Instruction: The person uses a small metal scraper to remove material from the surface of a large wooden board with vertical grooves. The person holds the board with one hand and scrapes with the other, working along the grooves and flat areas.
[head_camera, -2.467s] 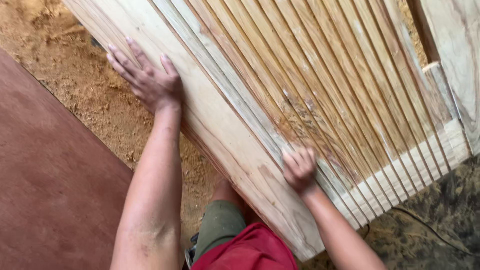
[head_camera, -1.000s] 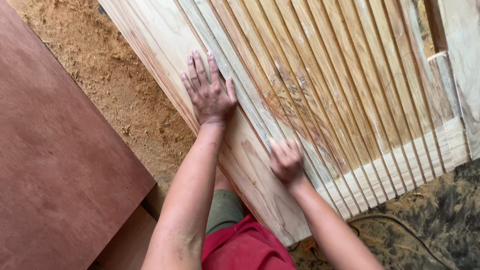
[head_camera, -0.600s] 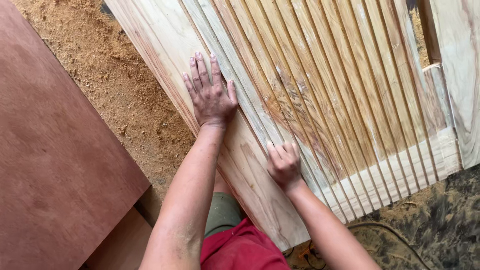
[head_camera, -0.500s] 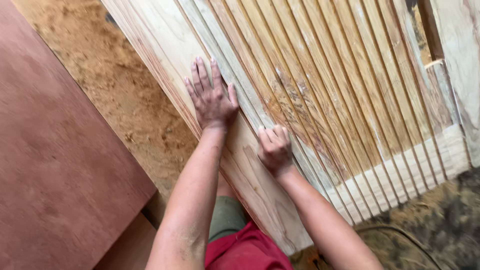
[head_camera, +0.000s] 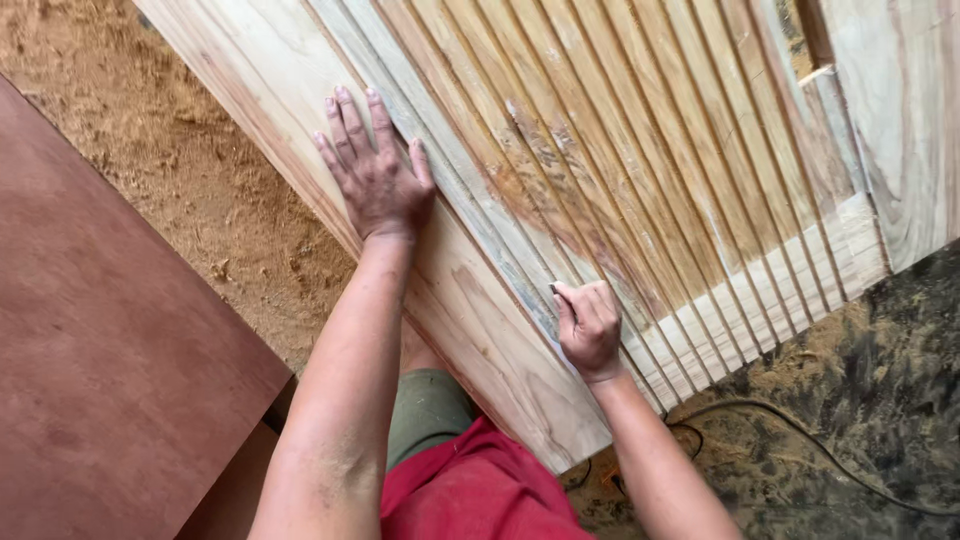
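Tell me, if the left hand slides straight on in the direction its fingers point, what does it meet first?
Probably nothing but more wood. The left hand lies flat on the pale wooden panel, fingers pointing up and slightly left along its broad plain edge board. That way looks free up to the picture's top edge.

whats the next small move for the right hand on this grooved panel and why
Probably slide the right hand further along the groove it is in. It is curled on something small, hidden, near the panel's lower end, and the left hand lies flat, steadying.

Bright, even daylight; soft shadows, sharp focus.
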